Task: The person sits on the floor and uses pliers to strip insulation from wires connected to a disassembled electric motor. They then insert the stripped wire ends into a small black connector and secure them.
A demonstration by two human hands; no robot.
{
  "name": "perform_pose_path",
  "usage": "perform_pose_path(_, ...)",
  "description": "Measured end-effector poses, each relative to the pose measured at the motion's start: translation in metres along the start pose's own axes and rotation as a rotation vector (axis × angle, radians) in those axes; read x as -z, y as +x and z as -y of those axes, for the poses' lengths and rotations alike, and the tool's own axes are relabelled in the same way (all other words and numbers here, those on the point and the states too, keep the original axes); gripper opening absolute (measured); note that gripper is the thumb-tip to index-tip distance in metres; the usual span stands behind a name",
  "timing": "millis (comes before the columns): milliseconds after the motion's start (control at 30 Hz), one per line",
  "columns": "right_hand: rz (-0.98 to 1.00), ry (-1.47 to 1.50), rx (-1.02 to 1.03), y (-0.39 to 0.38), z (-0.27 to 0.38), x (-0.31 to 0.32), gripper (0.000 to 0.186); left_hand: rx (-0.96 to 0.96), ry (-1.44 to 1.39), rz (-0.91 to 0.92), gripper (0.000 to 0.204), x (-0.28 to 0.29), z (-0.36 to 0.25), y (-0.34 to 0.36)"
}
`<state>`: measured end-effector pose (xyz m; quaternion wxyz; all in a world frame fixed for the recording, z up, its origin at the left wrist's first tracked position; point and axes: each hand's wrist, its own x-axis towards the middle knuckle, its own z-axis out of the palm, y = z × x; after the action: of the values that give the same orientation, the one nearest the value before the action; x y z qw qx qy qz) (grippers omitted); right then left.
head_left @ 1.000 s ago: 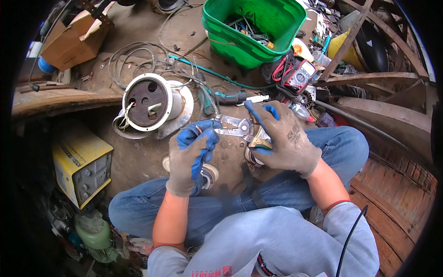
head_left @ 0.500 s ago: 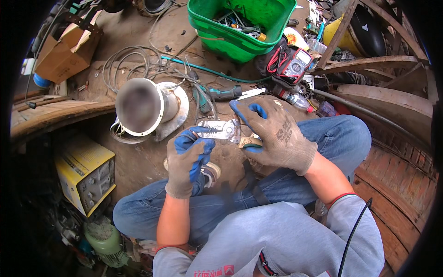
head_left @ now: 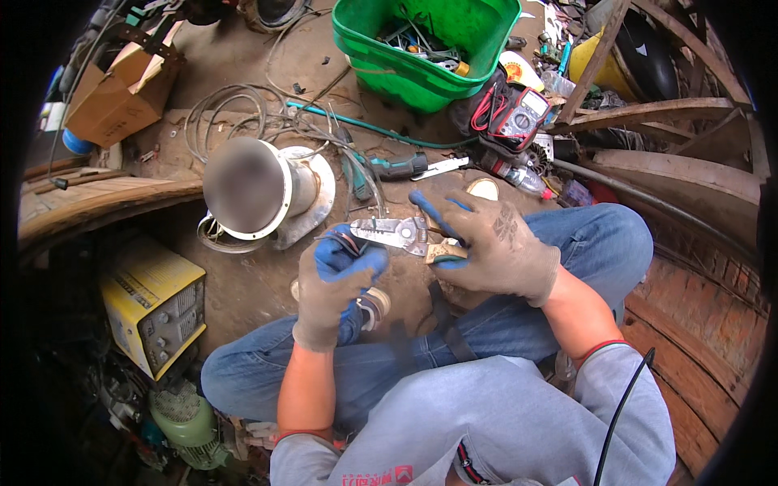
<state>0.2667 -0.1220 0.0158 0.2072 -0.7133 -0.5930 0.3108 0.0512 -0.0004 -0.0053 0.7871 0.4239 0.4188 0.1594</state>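
Both hands wear grey-brown work gloves with blue palms and meet above my lap. My right hand (head_left: 506, 247) is closed round the handles of metal wire strippers (head_left: 401, 232), whose notched jaws point left. My left hand (head_left: 331, 279) pinches a thin dark wire (head_left: 331, 236) at its fingertips, right beside the jaws. Whether the wire lies inside the jaws is too small to tell. Beyond my left hand stands a metal cylinder with a white flange (head_left: 285, 190); its round face is blurred.
A cable coil (head_left: 192, 121) and a teal power tool (head_left: 397, 167) lie on the ground ahead. Farther off are a green tool bin (head_left: 381, 77) and a multimeter (head_left: 519, 119). A yellow machine (head_left: 154, 304) stands left, above a green motor (head_left: 182, 425). Wooden ribs (head_left: 648, 111) rise at right.
My left hand has turned, and its fingers have come slightly apart from the stripper jaws, showing more of the wire. The strippers have shifted a little to the right.
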Motion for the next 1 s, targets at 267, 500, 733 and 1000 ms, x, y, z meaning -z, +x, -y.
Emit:
perform_pose_path(267,0.104,0.11,-0.178,0.002,0.015,-0.002,0.075,-0.177,0.098,-0.17,0.023,-0.01,0.011,-0.004)
perform_pose_path(500,-0.435,0.452,0.003,0.007,0.02,0.0,0.074,-0.148,0.116,-0.18,0.026,-0.001,0.024,0.007)
perform_pose_path(733,-0.148,0.812,-0.365,0.008,0.002,-0.003,0.069,-0.183,-0.247,0.039,0.05,-0.004,0.013,0.017)
perform_pose_path(1000,-0.132,0.77,-0.358,0.009,0.006,-0.004,0.061,-0.226,-0.191,-0.004,0.036,0.001,0.021,0.015)
